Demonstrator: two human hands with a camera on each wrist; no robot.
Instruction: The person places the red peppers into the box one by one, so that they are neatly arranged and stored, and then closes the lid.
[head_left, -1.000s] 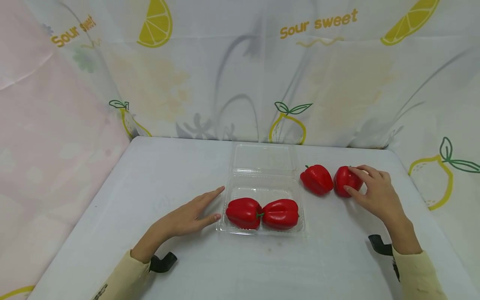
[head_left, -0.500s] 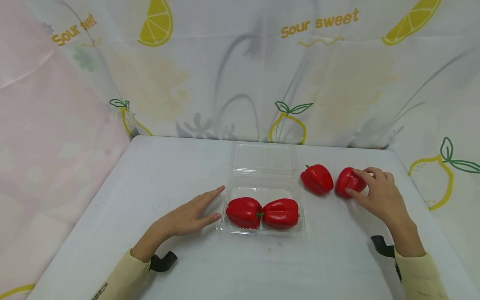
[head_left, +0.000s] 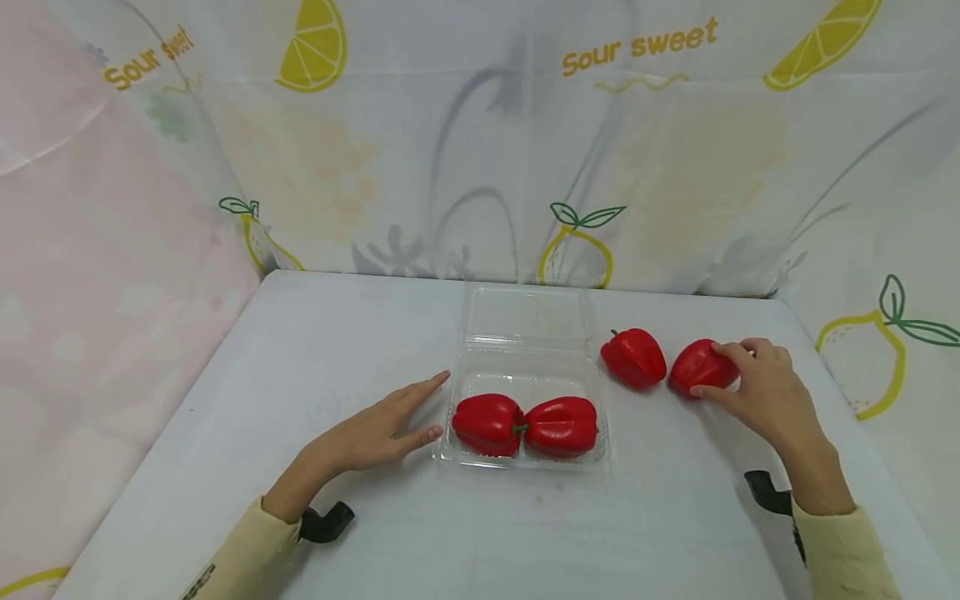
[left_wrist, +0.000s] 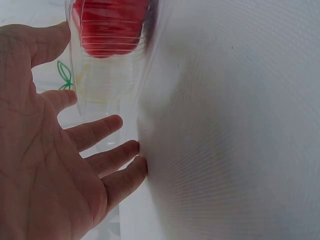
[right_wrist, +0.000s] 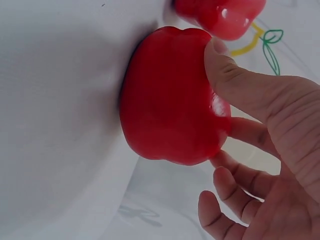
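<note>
Thumb and fingers of my right hand [head_left: 765, 396] grip a red bell pepper [head_left: 701, 368] on the right side of the table. In the right wrist view the thumb presses the side of this pepper [right_wrist: 172, 97], its index and middle fingers behind it. Another red bell pepper [head_left: 634, 359] lies just left of it, green stem up. My left hand [head_left: 375, 433] has its fingers spread, thumb and index tips right at the left edge of a clear plastic clamshell box [head_left: 517, 383]. Two red bell peppers [head_left: 488, 425] lie side by side in its front half.
The box's clear lid [head_left: 528, 315] is folded back flat toward the rear of the white table [head_left: 360, 333]. A lemon-printed cloth [head_left: 420, 150] hangs right behind the table's back edge.
The gripped pepper has turned and shifted slightly right and toward me with the right hand. My left hand and the box have stayed in place.
</note>
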